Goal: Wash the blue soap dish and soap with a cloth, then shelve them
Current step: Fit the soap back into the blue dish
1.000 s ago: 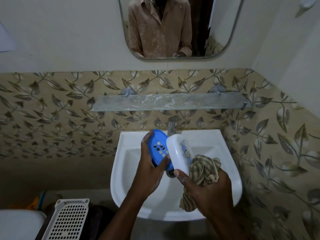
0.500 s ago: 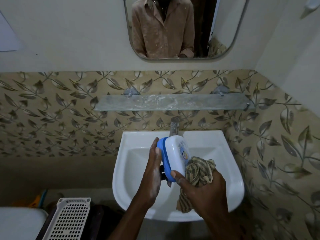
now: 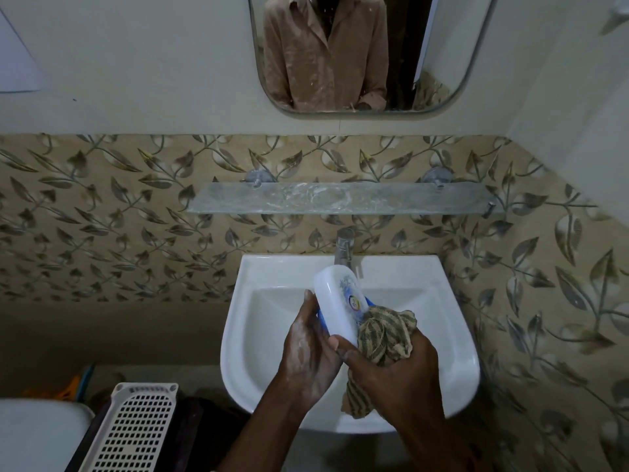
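Over the white sink (image 3: 258,335) I hold the soap dish (image 3: 335,303), its white lid on top and only a thin blue edge of the base showing below. My soapy left hand (image 3: 306,356) grips its left side. My right hand (image 3: 391,373) clutches a bunched striped cloth (image 3: 381,335) against the dish's right end, thumb touching the lid's near edge. The soap is not visible. The glass shelf (image 3: 340,199) on the tiled wall above the tap is bare and streaked.
A metal tap (image 3: 343,247) stands at the back of the sink, just beyond the dish. A mirror (image 3: 340,52) hangs above the shelf. A white perforated basket (image 3: 136,427) and a toilet lid (image 3: 37,437) sit at the lower left.
The blue base and white lid, held apart a second ago, have come together into a closed dish. The dish has tipped flatter, so its lid faces up.
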